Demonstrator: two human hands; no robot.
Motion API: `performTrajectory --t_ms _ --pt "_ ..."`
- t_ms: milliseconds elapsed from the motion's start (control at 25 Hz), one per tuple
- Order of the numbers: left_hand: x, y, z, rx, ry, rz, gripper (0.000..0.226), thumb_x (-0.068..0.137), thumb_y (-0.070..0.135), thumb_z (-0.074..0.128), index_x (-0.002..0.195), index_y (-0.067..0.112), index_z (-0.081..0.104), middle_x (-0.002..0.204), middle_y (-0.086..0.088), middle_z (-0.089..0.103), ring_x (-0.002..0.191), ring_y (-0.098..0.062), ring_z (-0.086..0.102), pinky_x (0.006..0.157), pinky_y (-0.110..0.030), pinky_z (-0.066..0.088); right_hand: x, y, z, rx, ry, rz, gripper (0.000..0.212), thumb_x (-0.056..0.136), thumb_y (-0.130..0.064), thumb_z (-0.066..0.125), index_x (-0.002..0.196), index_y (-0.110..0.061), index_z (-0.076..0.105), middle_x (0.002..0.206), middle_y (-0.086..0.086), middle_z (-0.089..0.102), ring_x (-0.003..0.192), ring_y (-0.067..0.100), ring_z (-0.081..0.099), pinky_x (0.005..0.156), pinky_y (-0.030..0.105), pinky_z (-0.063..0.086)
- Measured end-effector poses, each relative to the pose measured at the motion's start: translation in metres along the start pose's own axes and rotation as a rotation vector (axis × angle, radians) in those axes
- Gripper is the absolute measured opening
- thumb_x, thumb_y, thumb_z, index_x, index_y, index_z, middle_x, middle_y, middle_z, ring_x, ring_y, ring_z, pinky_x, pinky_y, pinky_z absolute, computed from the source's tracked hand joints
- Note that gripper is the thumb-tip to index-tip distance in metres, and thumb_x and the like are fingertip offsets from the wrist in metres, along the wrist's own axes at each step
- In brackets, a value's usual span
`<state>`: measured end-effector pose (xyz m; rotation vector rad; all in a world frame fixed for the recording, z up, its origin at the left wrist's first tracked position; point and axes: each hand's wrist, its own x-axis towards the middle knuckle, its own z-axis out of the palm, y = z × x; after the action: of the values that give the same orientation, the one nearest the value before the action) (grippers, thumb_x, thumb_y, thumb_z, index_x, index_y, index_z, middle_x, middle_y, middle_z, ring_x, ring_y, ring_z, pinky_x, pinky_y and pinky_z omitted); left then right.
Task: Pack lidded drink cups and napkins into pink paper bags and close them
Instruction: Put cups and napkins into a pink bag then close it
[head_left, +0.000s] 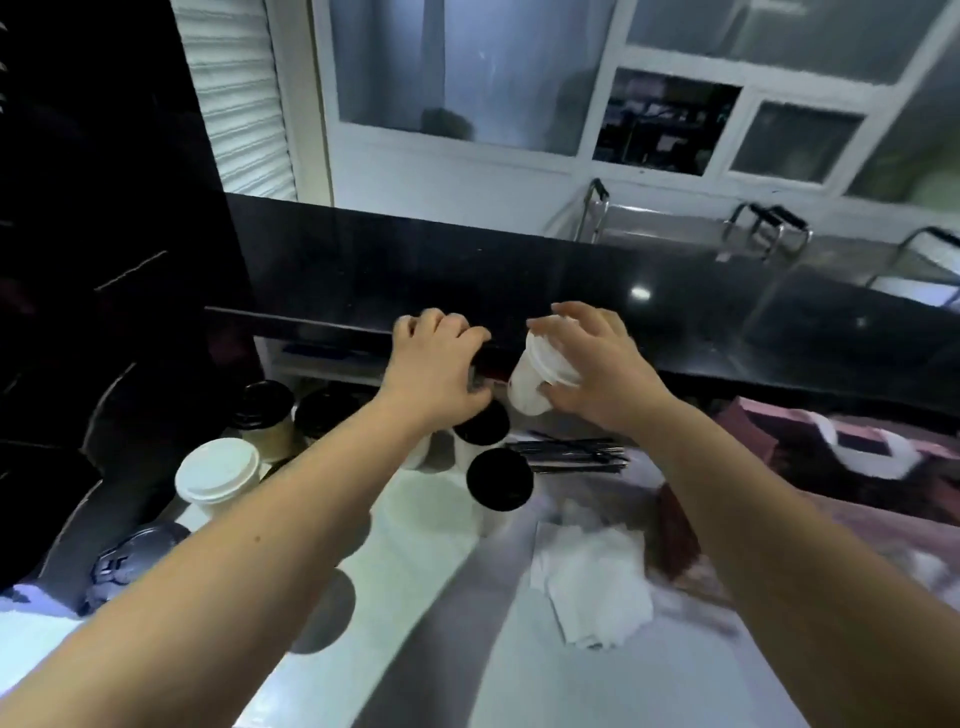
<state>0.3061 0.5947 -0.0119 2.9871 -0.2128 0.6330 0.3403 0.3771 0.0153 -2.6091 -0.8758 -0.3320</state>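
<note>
the steel worktop fills the lower frame. a raised black ledge runs across its far side. pink bags lie flat at the right of the worktop, below the ledge, blurred.

both bare arms reach forward to the ledge's near edge. the left hand is knuckles up with its fingers curled at the ledge edge; something dark sits under them, but i cannot tell whether the grip is clamped on anything. the right hand is beside it, a little apart, and its grip is closed round a held cup: fingers lie over the white lid, the thumb presses the cup's side. this cup is off the worktop and tilted, lid up toward the ledge, base down and to the left.

a loose pile of white napkins lies on the worktop near the bags' edge, below the right forearm.

a white-lid cup stands upright at the left. the left black-lid cups, two of them, stand side by side just behind it. the middle black-lid cups, also two, stand one behind the other under the left hand, the farther one partly hidden by the wrist.

thin black sticks lie in a bundle just right of the middle cups, under the right wrist.
</note>
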Motion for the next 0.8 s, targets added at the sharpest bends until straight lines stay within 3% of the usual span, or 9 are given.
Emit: performTrajectory --t_ms 240,440,600,680,800 --pt "0.066 0.125 0.003 -0.138 0.027 0.273 0.062 0.08 0.057 0.055 0.135 0.03 0.045 0.131 0.004 0.051 0.123 -0.023 0.04 0.102 -0.045 0.028 -0.066 0.088 -0.123 -0.018 0.19 0.273 0.073 0.072 -0.023 0.079 0.135 -0.042 0.047 0.146 -0.003 0.036 0.134 0.028 0.028 0.106 0.045 0.031" --pt "0.077 0.231 0.026 -0.354 -0.071 0.365 0.047 0.082 0.052 0.059 0.121 0.025 0.058 0.12 0.002 0.058 0.115 -0.023 0.047 0.097 -0.041 0.035 -0.129 0.138 -0.156 -0.019 0.268 0.417 0.072 0.071 -0.025 0.08 0.133 -0.041 0.049 0.143 -0.006 0.042 0.132 0.026 0.031 0.108 0.048 0.031" --pt "0.077 0.299 0.05 -0.671 -0.24 0.241 0.027 0.077 0.04 0.073 0.1 0.026 0.07 0.103 0.002 0.063 0.097 -0.022 0.06 0.086 -0.036 0.051 -0.161 0.18 -0.162 0.007 0.282 0.391 0.069 0.072 -0.027 0.079 0.132 -0.044 0.049 0.14 -0.009 0.043 0.129 0.023 0.03 0.106 0.05 0.033" --pt "0.079 0.312 0.062 -0.663 -0.27 0.238 0.03 0.073 0.042 0.076 0.1 0.029 0.07 0.1 0.006 0.064 0.094 -0.019 0.062 0.083 -0.034 0.052 -0.175 0.202 -0.166 0.044 0.257 0.356 0.069 0.072 -0.028 0.079 0.131 -0.048 0.047 0.14 -0.013 0.041 0.129 0.018 0.028 0.105 0.045 0.032" --pt "0.085 0.322 0.072 -0.537 -0.283 0.262 0.051 0.066 0.054 0.077 0.111 0.034 0.065 0.108 0.01 0.065 0.108 -0.017 0.058 0.09 -0.033 0.045 -0.188 0.23 -0.167 0.095 0.179 0.297 0.071 0.074 -0.029 0.078 0.132 -0.05 0.043 0.14 -0.018 0.038 0.13 0.014 0.025 0.104 0.042 0.029"
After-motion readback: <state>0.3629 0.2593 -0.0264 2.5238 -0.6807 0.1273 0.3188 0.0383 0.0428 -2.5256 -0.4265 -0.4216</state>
